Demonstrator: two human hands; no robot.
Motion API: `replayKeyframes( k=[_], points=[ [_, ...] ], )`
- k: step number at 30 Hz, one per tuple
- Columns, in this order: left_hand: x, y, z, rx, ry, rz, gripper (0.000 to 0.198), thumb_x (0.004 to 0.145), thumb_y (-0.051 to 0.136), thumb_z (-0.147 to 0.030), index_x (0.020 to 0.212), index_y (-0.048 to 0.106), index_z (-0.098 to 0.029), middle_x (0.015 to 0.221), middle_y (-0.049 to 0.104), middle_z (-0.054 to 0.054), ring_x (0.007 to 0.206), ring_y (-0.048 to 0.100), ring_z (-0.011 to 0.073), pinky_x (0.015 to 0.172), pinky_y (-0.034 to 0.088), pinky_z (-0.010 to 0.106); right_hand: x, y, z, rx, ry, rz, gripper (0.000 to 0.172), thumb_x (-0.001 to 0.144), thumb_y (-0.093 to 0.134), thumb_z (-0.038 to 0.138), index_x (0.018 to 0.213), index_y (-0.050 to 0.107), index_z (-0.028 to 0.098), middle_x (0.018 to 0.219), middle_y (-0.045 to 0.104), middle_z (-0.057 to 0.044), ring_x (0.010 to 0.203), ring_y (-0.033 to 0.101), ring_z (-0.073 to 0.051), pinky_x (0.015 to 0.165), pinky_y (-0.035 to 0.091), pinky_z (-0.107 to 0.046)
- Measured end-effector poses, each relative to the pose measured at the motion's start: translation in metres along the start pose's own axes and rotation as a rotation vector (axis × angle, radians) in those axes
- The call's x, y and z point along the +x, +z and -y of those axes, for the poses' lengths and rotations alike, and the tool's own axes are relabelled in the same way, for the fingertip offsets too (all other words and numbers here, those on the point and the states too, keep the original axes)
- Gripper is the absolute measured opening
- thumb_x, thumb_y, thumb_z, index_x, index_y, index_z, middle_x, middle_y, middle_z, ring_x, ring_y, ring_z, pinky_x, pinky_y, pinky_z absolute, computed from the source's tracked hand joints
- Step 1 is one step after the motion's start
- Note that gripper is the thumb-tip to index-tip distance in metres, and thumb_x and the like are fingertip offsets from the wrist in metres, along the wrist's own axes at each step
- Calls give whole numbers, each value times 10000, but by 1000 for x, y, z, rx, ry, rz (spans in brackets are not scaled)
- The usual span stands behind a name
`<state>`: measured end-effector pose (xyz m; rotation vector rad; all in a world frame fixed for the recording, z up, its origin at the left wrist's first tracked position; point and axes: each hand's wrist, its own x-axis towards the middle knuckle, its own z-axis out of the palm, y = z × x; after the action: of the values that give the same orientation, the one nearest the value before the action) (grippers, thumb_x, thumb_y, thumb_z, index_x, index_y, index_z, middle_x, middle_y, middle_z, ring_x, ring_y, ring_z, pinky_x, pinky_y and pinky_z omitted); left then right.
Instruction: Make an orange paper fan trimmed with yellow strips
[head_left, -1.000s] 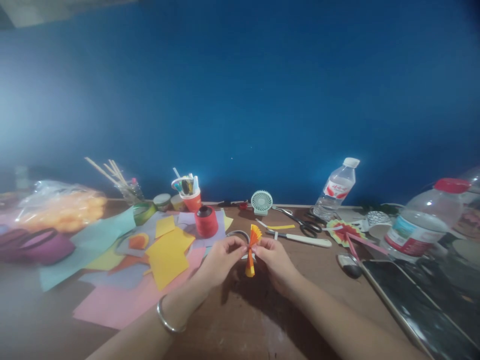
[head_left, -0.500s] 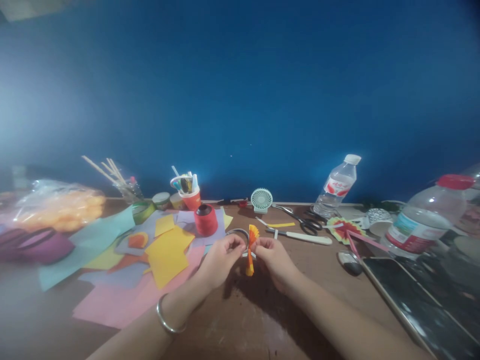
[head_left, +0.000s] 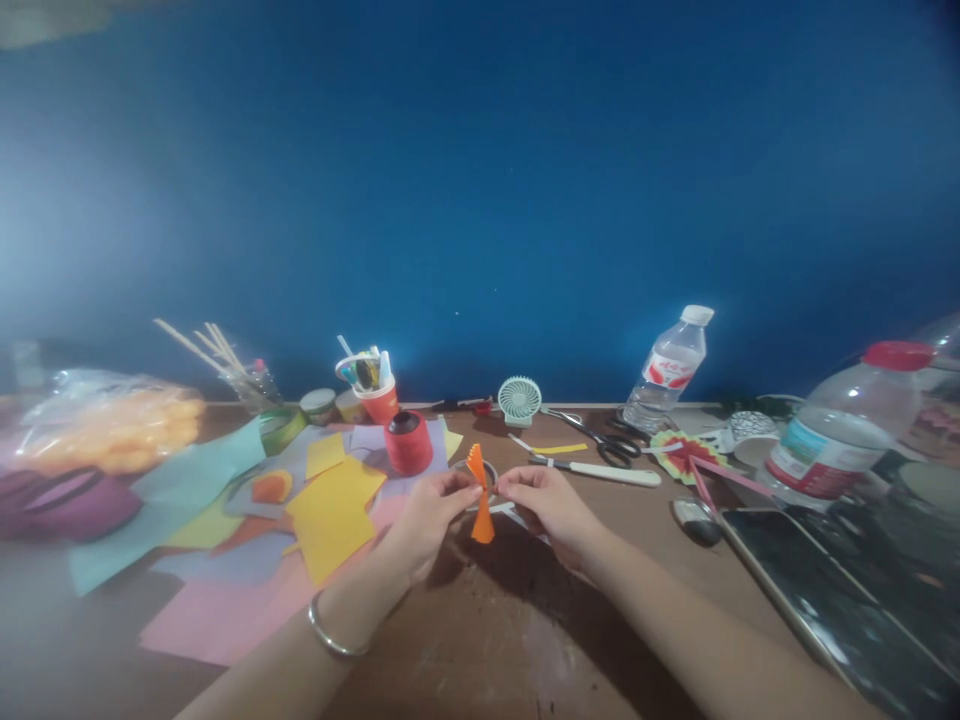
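Between my hands an orange pleated paper (head_left: 482, 527) stands on end, pinched narrow at its waist and flared at both ends. The thumb and fingers of my left hand (head_left: 426, 520) grip it at the waist. My right hand (head_left: 553, 508) is closed in a pinch just right of that waist; what its fingertips hold is too small to make out. Behind the paper, partly hidden, lies a roll of tape (head_left: 491, 470). White paper strips (head_left: 510, 513) rest on the table below my fingers.
Coloured paper sheets (head_left: 330, 520) and a red thread spool (head_left: 409, 445) lie left. A white-handled knife (head_left: 615, 473), scissors (head_left: 619, 452) and small fan (head_left: 519, 400) stand or lie beyond my hands. Rightward are a paper rosette (head_left: 679, 452), bottles (head_left: 832, 440) and a phone (head_left: 817, 590).
The orange paper has turned, its pleats now more closed and showing a flatter face. My left hand now grips its waist, while my right fingers have drawn slightly away to the right.
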<state>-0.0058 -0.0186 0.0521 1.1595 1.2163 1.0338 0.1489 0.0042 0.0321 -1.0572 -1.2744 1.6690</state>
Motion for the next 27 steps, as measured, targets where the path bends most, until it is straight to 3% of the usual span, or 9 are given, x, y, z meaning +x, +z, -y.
replayKeyframes(
  k=[6,11,14,16,19,21,24,27],
  points=[
    [6,-7,6,-62,-6,-23,208,652,651,-315,675,535,-144,530,415,-75,432,308,43,408,191,177,6,-15,5,-85,15,74,184,674,590,346,672,571,164,346,294,120,302,187,-39,320,101,-188],
    [11,-14,8,-37,14,-69,205,662,651,-310,708,566,-130,540,442,-62,439,323,46,407,208,177,11,-32,9,-197,12,111,154,664,586,318,633,573,168,365,335,111,306,248,-42,338,200,-176],
    [11,-14,7,-23,22,-83,202,666,646,-307,712,567,-127,540,439,-63,435,326,45,403,207,175,13,-39,12,-276,-30,103,100,646,580,245,593,575,160,405,438,74,351,368,-65,387,295,-193],
    [10,-13,5,-12,26,-85,197,663,643,-308,699,568,-129,527,435,-67,424,325,44,400,209,175,14,-40,13,-319,-100,52,80,651,565,209,597,590,155,518,547,26,488,488,-106,486,370,-221],
    [8,-12,1,24,33,-81,182,662,640,-303,682,577,-133,511,446,-67,417,334,47,403,223,177,11,-33,14,-342,-227,-69,122,711,495,185,741,612,175,763,617,-7,758,546,-155,683,403,-268],
    [7,-12,1,57,39,-75,168,668,637,-293,675,586,-132,498,449,-66,419,339,50,405,228,177,6,-22,14,-332,-289,-83,174,736,460,168,838,598,196,859,620,-5,852,545,-164,759,397,-288],
    [6,-11,1,104,41,-60,153,688,618,-283,676,593,-133,467,438,-67,414,340,55,402,226,176,-1,-5,11,-250,-344,83,211,734,512,176,935,573,203,943,622,-20,906,558,-173,799,409,-299],
    [5,-10,1,142,36,-42,161,702,596,-297,685,591,-137,444,429,-69,402,338,61,394,220,179,-5,7,6,-133,-257,146,181,729,560,220,908,552,192,838,634,-15,806,589,-162,740,438,-290]
  ],
)
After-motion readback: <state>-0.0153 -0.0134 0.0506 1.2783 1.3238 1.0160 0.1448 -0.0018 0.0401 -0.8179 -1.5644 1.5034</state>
